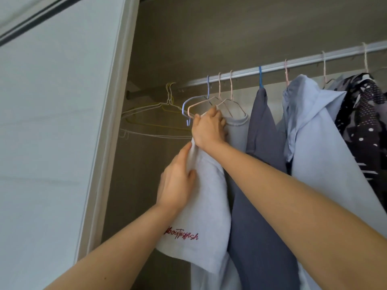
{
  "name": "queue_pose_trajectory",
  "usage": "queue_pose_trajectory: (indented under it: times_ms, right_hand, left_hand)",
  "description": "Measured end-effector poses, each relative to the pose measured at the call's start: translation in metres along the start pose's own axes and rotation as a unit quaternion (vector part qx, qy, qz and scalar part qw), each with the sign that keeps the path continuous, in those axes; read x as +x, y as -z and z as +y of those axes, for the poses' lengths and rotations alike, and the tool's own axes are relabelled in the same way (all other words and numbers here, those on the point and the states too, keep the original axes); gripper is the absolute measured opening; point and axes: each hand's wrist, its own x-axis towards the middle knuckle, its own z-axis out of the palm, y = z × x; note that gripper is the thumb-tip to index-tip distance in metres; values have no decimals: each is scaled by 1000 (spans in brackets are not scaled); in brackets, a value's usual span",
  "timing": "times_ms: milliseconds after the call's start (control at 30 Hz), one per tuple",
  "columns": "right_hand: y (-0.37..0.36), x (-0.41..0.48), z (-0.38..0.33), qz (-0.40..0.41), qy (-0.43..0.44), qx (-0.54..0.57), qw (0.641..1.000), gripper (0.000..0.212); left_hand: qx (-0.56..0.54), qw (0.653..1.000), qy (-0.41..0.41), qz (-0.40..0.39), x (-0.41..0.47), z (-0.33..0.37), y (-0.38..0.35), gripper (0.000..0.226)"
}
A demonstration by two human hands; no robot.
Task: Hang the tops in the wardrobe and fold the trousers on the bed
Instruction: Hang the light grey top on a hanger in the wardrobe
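While both forearms reach up into the wardrobe, the left hand [178, 185] is the lower and nearer of the two. It lies against the left edge of a white T-shirt [209, 216], thumb pointing up and fingers closed on a fold of the cloth below the shoulder. The right hand [209, 130] sits just above it, touching the same cloth. Its fingers are curled round the shirt's shoulder where that meets the end of a pink hanger [231, 84].

The T-shirt hangs with its long axis straight down from the rail [303, 59]. Its collar sits right of the right hand, and a sleeve with red lettering falls below the left wrist. It appears that the shoulder is being seated over the hanger's arm. For that, the right hand is the nearer one, and the cloth runs down and left from it.

Just beside the T-shirt on the right hang a grey top [261, 143], a pale blue shirt [314, 132] and a dark dotted garment [364, 114]. Bare hangers [167, 105] cluster at the rail's left end. The wardrobe door [52, 143] stands at the far left. No trousers or bed are in view.
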Motion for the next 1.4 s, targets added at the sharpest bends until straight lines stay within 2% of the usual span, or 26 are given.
queue_pose_trajectory:
  times_ms: [133, 300, 567, 800, 1100, 1400]
  right_hand:
    - [16, -34, -2, -17, 36, -19, 999, 64]
    - [43, -83, -2, -34, 129, -92, 987, 61]
    - [80, -158, -2, -76, 242, -147, 956, 62]
    - [107, -220, 16, -125, 269, -104, 949, 65]
    - [147, -314, 36, -171, 305, 31, 936, 58]
    - [169, -431, 26, -237, 348, 173, 890, 51]
  left_hand:
    - [1, 1000, 17, 9, -23, 4, 21, 66]
    - [-12, 999, 47, 2, -55, 12, 45, 57]
    - [53, 996, 67, 18, -92, 52, 85, 48]
    - [139, 985, 97, 8, -140, 89, 115, 39]
    - [275, 949, 157, 3, -240, 137, 152, 35]
    - [376, 906, 196, -7, -356, 186, 206, 30]
